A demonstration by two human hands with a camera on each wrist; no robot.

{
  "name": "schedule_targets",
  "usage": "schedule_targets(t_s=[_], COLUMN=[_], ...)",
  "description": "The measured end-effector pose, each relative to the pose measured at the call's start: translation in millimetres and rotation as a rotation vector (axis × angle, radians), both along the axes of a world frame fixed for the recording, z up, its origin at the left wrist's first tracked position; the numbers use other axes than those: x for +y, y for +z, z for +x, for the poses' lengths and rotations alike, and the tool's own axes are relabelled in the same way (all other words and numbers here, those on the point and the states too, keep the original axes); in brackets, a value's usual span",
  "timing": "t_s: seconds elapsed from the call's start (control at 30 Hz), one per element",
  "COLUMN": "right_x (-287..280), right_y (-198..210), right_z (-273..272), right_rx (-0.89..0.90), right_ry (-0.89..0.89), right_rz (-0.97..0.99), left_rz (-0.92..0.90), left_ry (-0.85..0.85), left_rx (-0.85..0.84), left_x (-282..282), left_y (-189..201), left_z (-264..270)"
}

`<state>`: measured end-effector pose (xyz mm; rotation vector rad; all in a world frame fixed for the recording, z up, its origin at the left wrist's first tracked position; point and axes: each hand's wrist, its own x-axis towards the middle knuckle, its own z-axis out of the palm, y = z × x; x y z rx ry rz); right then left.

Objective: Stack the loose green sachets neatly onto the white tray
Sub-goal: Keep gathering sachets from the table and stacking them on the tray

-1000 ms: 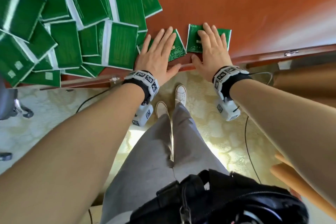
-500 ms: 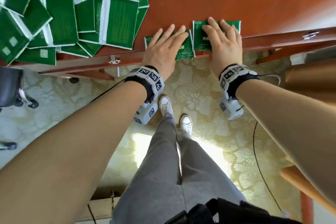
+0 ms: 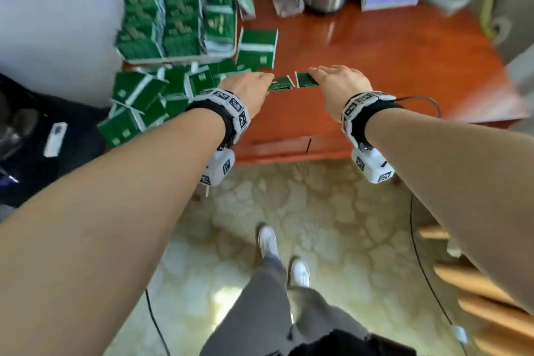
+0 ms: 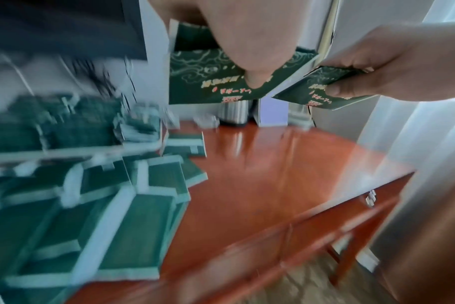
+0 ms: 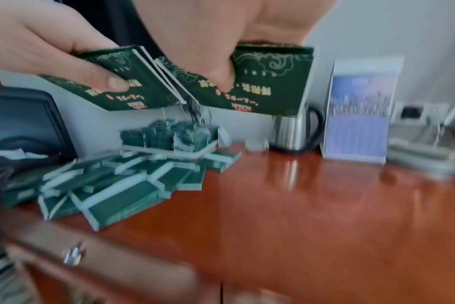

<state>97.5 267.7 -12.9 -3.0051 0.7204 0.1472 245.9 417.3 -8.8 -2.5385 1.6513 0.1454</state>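
Left hand (image 3: 248, 87) and right hand (image 3: 341, 85) each pinch a green sachet (image 3: 279, 84) short of the white tray (image 3: 185, 60); its tall stacks could topple if bumped.

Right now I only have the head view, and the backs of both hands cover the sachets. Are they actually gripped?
Observer: Yes. The left hand pinches the left-hand sachets, thumb underneath.
Operator: And the right?
Observer: The right hand pinches the right-hand sachets the same way, thumb below.
Operator: One sachet each?
Observer: No. The white edges show several in each pinch; I cannot tell the exact count.
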Motion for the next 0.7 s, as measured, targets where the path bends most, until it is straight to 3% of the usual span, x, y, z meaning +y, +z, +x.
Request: schedule_targets(t_s=[0.17,0.33,0.5,0.7], right_x=[-4,14,53,116], right_y=[141,248,308,335], right_z=[42,74,110,157], right_rx=[-0.191,-0.238,-0.324,-0.403], right_ry=[0.009,0.062,0.064,0.019], right_rz=[-0.146,-0.285,-0.402,-0.422], left_rz=[-0.091,-0.212,-0.27,-0.297], left_ry=[0.047,0.079,0.067,0.086], left_rx=[-0.288,-0.429,-0.518,-0.552], left_x=[5,27,63,117], left_y=[152,256,310,346], left_z=[38,69,99,150])
